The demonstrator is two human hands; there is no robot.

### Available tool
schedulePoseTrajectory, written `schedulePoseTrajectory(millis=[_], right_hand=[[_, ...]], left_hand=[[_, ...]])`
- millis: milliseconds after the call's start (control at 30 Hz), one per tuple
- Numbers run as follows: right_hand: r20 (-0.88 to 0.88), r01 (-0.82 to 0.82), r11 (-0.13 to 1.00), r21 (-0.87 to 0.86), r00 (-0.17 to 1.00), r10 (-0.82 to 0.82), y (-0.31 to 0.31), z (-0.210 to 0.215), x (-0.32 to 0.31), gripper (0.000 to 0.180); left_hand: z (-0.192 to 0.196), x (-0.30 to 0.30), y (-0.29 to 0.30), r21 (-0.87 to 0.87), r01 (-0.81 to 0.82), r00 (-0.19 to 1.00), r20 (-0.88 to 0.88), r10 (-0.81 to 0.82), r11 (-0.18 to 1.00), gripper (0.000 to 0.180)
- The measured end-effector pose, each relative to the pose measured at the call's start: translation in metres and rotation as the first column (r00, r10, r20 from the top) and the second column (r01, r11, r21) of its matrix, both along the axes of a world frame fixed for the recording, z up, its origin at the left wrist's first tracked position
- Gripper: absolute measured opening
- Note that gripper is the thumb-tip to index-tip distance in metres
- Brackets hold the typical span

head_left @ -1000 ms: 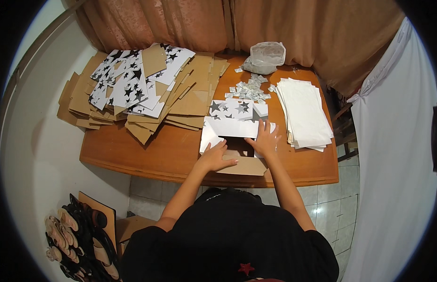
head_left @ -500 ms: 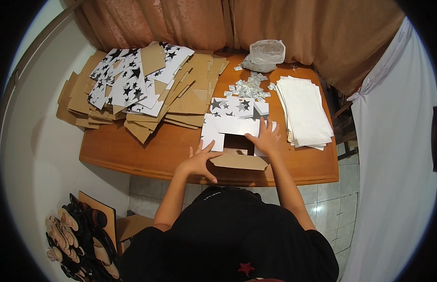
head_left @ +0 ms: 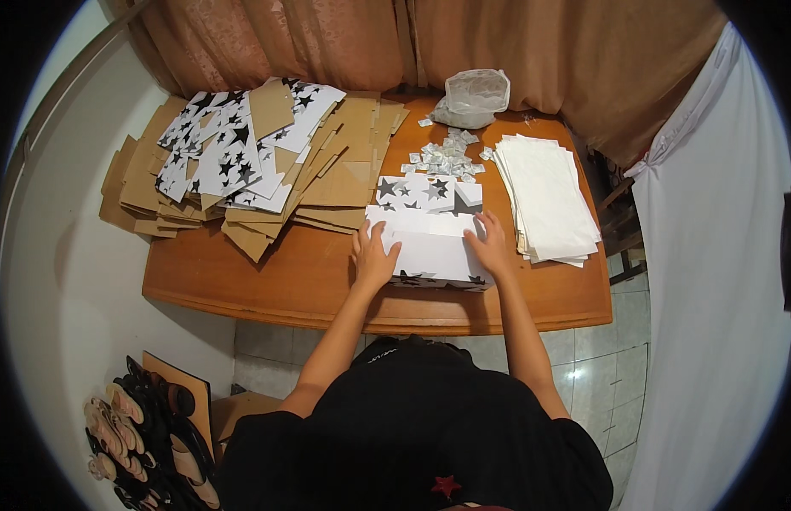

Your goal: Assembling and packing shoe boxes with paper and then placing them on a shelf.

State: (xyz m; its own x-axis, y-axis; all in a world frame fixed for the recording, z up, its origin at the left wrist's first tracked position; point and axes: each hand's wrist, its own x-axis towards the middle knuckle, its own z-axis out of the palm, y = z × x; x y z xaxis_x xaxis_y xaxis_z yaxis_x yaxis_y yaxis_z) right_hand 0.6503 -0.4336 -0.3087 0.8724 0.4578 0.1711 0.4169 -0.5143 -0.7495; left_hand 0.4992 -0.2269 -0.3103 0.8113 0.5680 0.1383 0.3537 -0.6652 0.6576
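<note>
A white cardboard box with black stars on its near side sits close to the table's front edge. Its white top flaps are folded down, and no opening shows. My left hand grips its left edge, the thumb on top and the fingers along the side. On the opposite edge my right hand holds the box in a similar way, fingers bent over the flap. Just beyond the box lies a white, star-printed piece; I cannot tell whether it is joined to the box.
Small clear packets lie scattered in front of a translucent plastic bag. White sheets are stacked at the right. Flat brown and star-printed cardboard is piled at the left. Shoes stand beside the wooden table.
The brown-lined near flap has been folded over, covering the opening. My left hand has moved up and forward onto the box's left edge; my right hand has shifted slightly to the right edge.
</note>
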Motion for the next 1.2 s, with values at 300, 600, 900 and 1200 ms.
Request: schedulePoseTrajectory(millis=[300, 600, 900, 1200], right_hand=[[0.272, 0.081, 0.949, -0.304, 0.962, 0.005, 0.008, 0.003, -0.021, 0.064], [0.307, 0.112, 0.902, -0.417, 0.952, 0.024, 0.014, 0.010, -0.025, 0.069], [0.156, 0.136, 0.990, -0.041, 0.979, -0.128, -0.002, 0.006, -0.016, 0.061], [0.016, 0.334, 0.942, 0.008, 0.942, -0.334, -0.023, 0.006, -0.020, 0.056]], left_hand=[[0.008, 0.014, -0.017, 0.055, -0.205, 0.961, -0.178, 0.212, 0.977, 0.072], [0.010, 0.023, -0.022, 0.118, -0.233, 0.931, -0.261, 0.256, 0.965, 0.072], [-0.029, -0.010, 0.025, -0.405, -0.171, 0.979, 0.031, 0.201, 0.898, 0.066], [0.048, -0.041, 0.004, -0.742, 0.032, 0.999, 0.003, -0.045, 0.669, 0.067]])
